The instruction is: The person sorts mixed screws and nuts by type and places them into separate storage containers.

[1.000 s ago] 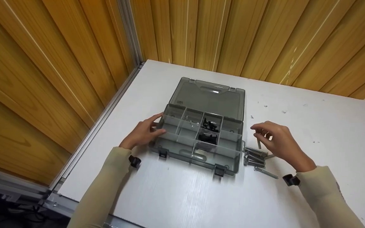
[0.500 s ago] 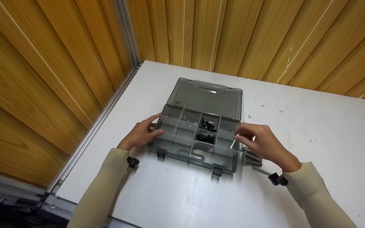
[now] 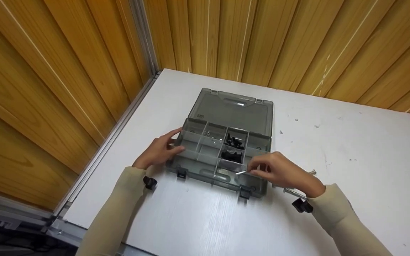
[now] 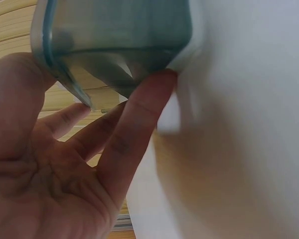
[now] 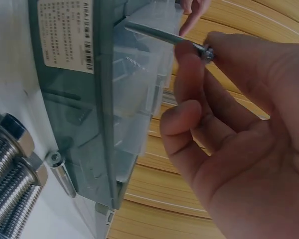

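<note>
A grey translucent compartment box (image 3: 199, 177) lies open on the white table, its lid (image 3: 235, 112) folded back. My left hand (image 3: 158, 151) holds the box's left side; in the left wrist view, fingers (image 4: 139, 114) reach around its corner. Over the front right compartment, my right hand (image 3: 276, 170) pinches a silver bolt (image 3: 241, 172). Seen from the right wrist, thumb and finger grip that bolt (image 5: 152, 33) near its head, the shank pointing over the box. Black parts (image 3: 233, 141) fill one compartment, a second black bunch (image 3: 231, 156) another, and small shiny pieces (image 3: 214, 138) a third.
Several thick threaded bolts (image 5: 12, 179) lie on the table to the right of the box, mostly behind my right hand in the head view. A slimmer bolt (image 5: 62, 174) rests beside the box wall. Wood-look panels (image 3: 279, 42) stand along the back and left.
My right hand has carried the bolt leftward from the pile beside the box to above the front right compartment; the bolt has tilted nearer level. My left hand stays on the box.
</note>
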A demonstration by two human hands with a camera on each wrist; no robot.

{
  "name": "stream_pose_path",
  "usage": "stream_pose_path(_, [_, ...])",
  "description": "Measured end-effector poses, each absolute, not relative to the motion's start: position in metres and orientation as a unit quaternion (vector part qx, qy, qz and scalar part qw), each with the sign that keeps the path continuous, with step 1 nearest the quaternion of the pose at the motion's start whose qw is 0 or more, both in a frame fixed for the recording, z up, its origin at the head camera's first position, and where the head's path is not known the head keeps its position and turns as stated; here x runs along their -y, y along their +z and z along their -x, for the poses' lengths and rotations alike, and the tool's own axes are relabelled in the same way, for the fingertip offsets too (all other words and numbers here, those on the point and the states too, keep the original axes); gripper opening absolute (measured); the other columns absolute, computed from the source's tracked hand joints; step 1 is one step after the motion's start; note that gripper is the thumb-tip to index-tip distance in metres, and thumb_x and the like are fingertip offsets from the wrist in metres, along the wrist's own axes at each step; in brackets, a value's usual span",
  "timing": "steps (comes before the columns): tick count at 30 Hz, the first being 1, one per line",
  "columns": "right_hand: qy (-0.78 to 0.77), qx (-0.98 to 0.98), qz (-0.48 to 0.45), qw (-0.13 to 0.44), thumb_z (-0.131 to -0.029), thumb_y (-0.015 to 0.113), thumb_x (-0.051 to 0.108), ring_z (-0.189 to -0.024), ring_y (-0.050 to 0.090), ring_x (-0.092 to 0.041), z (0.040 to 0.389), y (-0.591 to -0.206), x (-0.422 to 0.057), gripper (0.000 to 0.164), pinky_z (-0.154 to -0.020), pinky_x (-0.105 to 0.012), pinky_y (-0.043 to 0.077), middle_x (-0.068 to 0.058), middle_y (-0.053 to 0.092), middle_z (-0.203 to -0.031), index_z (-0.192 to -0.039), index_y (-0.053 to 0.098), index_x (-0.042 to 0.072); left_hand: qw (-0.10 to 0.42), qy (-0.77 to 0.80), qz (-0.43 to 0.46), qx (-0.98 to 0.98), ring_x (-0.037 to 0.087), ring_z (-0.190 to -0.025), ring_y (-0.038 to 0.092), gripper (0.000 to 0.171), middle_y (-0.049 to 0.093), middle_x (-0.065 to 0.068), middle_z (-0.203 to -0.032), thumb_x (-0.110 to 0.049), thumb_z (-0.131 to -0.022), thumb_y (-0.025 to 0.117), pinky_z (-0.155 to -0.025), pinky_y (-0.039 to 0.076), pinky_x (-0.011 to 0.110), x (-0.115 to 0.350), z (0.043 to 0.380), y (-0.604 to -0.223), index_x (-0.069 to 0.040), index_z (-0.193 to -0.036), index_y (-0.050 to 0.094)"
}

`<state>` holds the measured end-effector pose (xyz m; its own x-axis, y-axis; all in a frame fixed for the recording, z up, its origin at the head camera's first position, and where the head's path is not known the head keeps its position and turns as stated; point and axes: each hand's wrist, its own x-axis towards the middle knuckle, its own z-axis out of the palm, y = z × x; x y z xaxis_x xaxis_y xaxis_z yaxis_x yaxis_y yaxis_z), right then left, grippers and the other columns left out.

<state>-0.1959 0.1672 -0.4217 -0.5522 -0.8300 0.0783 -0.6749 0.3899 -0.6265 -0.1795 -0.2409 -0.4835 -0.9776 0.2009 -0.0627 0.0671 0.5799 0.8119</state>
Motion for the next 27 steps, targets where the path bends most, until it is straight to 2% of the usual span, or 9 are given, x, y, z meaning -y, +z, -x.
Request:
stream_pose_path(6, [-0.277, -0.828, 0.463, 0.154, -0.095, 0.072, 0.003, -0.073, 0.064, -0.011, 0.1947, -0.4274, -0.1670, 0.014, -0.065, -0.027, 0.054, 0.001, 0.075, -0.091, -0.096, 0.076, 0.016, 0.075, 0.452, -0.075, -0.886, 0.039, -0.133, 0.055, 0.075, 0.047, 0.020, -0.154, -0.035, -0.100, 0.069, -0.105, 0.045, 0.058, 0.2402, 0.1793, -0.4817, -0.023, -0.164, 0.031])
stream_pose_path(15, [-0.251, -0.832, 0.463, 0.171, -0.091, 0.076, 0.001, -0.083, 0.074, -0.016, 0.1925, -0.4286, -0.1656, 0.012, -0.074, -0.031, 0.058, 0.002, 0.078, -0.093, -0.093, 0.081, 0.012, 0.070, 0.453, -0.080, -0.885, 0.040, -0.134, 0.054, 0.075, 0.045, 0.021, -0.156, -0.034, -0.100, 0.069, -0.106, 0.045, 0.060, 0.2404, 0.1789, -0.4832, -0.021, -0.164, 0.031])
stream_pose_path(19, [-0.228, -0.840, 0.463, 0.165, -0.089, 0.077, 0.001, -0.084, 0.072, -0.011, 0.1915, -0.4281, -0.1658, 0.012, -0.075, -0.033, 0.059, 0.001, 0.078, -0.092, -0.091, 0.082, 0.012, 0.070, 0.451, -0.081, -0.886, 0.040, -0.133, 0.054, 0.075, 0.046, 0.021, -0.155, -0.034, -0.100, 0.069, -0.105, 0.045, 0.059, 0.2402, 0.1795, -0.4830, -0.020, -0.164, 0.031])
stream_pose_path(27, [-0.212, -0.845, 0.465, 0.157, -0.089, 0.077, 0.001, -0.082, 0.072, -0.011, 0.1894, -0.4318, -0.1652, 0.011, -0.073, -0.033, 0.059, -0.002, 0.079, -0.090, -0.092, 0.083, 0.011, 0.073, 0.451, -0.075, -0.886, 0.041, -0.133, 0.054, 0.076, 0.046, 0.022, -0.155, -0.035, -0.100, 0.069, -0.105, 0.045, 0.060, 0.2413, 0.1788, -0.4826, -0.021, -0.164, 0.030])
